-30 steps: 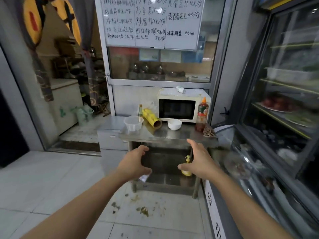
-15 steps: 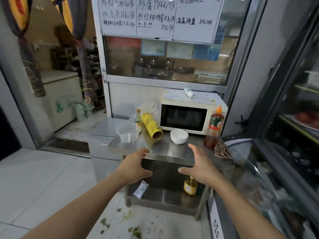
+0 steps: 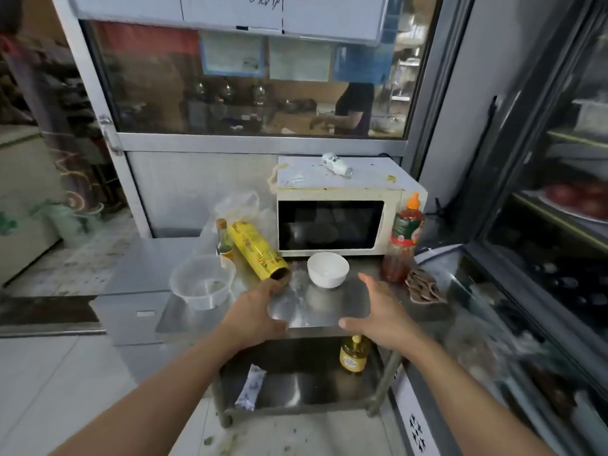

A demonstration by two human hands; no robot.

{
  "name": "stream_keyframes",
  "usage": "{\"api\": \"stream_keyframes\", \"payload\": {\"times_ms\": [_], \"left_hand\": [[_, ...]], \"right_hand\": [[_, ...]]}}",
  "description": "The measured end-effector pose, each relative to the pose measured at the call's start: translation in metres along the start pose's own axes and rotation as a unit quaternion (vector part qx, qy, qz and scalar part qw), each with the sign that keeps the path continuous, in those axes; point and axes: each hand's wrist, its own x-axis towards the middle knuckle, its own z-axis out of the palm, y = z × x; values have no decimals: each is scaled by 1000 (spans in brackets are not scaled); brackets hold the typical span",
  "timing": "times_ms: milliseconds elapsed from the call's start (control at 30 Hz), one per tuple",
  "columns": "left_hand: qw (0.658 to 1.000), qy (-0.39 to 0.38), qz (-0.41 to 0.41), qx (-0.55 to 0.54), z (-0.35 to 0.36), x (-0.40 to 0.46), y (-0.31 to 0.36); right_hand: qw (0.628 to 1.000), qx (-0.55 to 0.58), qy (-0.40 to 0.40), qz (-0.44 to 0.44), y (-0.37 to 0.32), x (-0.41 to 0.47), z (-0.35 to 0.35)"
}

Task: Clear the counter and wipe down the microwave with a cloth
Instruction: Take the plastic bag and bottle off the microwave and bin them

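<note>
So far, nothing is held: the left hand [image 3: 253, 312] and right hand [image 3: 383, 315] are spread with relaxed fingers over the near edge of the steel counter [image 3: 316, 307]. Nothing appears cleared. Farther in, the clear tub [image 3: 200, 281], yellow roll [image 3: 258, 251], white bowl [image 3: 328, 269] and sauce bottle [image 3: 404, 240] are left standing. At the far right, the microwave [image 3: 339, 212] looks unwiped; no cloth is seen.

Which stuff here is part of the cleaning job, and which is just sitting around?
Part of the job:
microwave
white bowl
yellow wrap roll
clear plastic container
red sauce bottle
small dark bottle

Just lying about:
yellow bottle on lower shelf
packet on lower shelf
display fridge
</note>
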Motion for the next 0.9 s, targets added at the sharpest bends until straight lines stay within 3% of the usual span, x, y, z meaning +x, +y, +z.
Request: {"api": "stream_keyframes", "payload": {"times_ms": [367, 900], "left_hand": [[1000, -6, 1, -3, 14, 90, -9], [991, 61, -121, 5, -17, 156, -46]], "right_hand": [[1000, -22, 1, 17, 21, 84, -5], [990, 13, -107, -90, -8, 233, 29]]}}
